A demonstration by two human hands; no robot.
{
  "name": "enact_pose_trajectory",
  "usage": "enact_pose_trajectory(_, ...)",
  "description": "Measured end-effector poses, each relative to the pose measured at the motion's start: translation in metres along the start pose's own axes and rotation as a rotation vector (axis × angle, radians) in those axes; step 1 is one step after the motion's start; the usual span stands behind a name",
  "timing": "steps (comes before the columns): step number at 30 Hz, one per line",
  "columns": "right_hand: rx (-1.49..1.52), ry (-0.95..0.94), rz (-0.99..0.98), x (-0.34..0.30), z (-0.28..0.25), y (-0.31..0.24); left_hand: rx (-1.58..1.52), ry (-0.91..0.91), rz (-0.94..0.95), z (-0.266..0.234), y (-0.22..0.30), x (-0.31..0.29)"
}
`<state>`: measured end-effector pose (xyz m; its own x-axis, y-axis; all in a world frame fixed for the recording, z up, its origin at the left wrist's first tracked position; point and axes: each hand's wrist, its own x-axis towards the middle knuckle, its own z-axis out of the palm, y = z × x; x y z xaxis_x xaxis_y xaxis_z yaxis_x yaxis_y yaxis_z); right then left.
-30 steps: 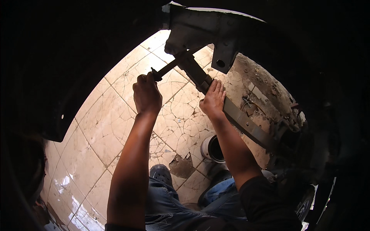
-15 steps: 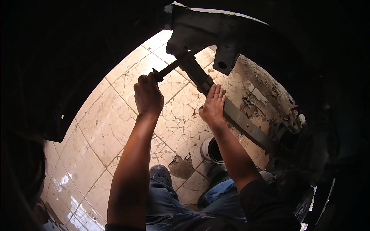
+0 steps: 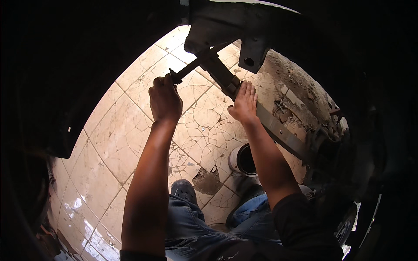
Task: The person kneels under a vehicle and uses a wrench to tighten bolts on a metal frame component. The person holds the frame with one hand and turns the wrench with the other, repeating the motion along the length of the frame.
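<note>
My left hand (image 3: 165,101) is closed around the near end of a dark metal rod (image 3: 189,68), where a small knobby end piece sticks out past the fingers. The rod slants up and right to a dark clamp-like block (image 3: 220,71). From that block a long, flat metal bar (image 3: 285,134), like a leaf spring, runs down to the right. On the bar, just below the block, rests my right hand (image 3: 244,104), fingers stretched out together and thumb apart. Deep shadow hides where the rod and block meet.
Overhead is a dark metal frame (image 3: 213,26) with a holed tab (image 3: 252,52) hanging down. A paint-can-like bucket (image 3: 235,160) stands by my feet on the cracked tile floor (image 3: 126,143). Rubble (image 3: 291,93) lies at the right; dark panels surround the view.
The whole view has shifted slightly, so the frame, bar and floor appear higher. Both hands keep their places on the rod and the bar.
</note>
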<state>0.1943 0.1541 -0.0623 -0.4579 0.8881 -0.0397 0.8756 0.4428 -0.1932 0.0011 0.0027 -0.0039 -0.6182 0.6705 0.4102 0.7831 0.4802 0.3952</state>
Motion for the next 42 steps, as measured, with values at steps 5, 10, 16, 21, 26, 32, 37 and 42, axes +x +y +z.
enact_pose_trajectory(5,0.021,0.061,0.041,-0.013,0.001,-0.011,-0.003,0.002,-0.008,0.0,-0.001,0.001)
enact_pose_trajectory(10,-0.047,0.173,-0.061,-0.028,0.021,-0.003,0.011,0.007,0.01,-0.001,0.001,0.0)
enact_pose_trajectory(16,-0.01,0.048,0.003,-0.02,-0.001,-0.013,0.006,-0.036,-0.017,-0.004,0.002,0.003)
enact_pose_trajectory(21,-0.065,0.194,-0.126,-0.037,0.021,-0.003,0.016,0.004,0.001,-0.003,0.002,0.002)
enact_pose_trajectory(26,0.046,-0.034,0.071,-0.005,-0.003,-0.005,-0.001,0.026,0.024,0.002,-0.001,0.003)
enact_pose_trajectory(32,0.002,0.017,0.005,-0.024,0.005,0.009,-0.014,0.065,0.026,0.0,0.001,0.0)
enact_pose_trajectory(37,0.144,0.01,0.043,-0.008,-0.003,-0.015,-0.002,0.038,0.042,0.004,-0.002,0.002)
enact_pose_trajectory(42,0.348,0.044,-0.09,-0.019,0.003,0.016,-0.011,0.059,0.023,0.001,0.0,-0.001)
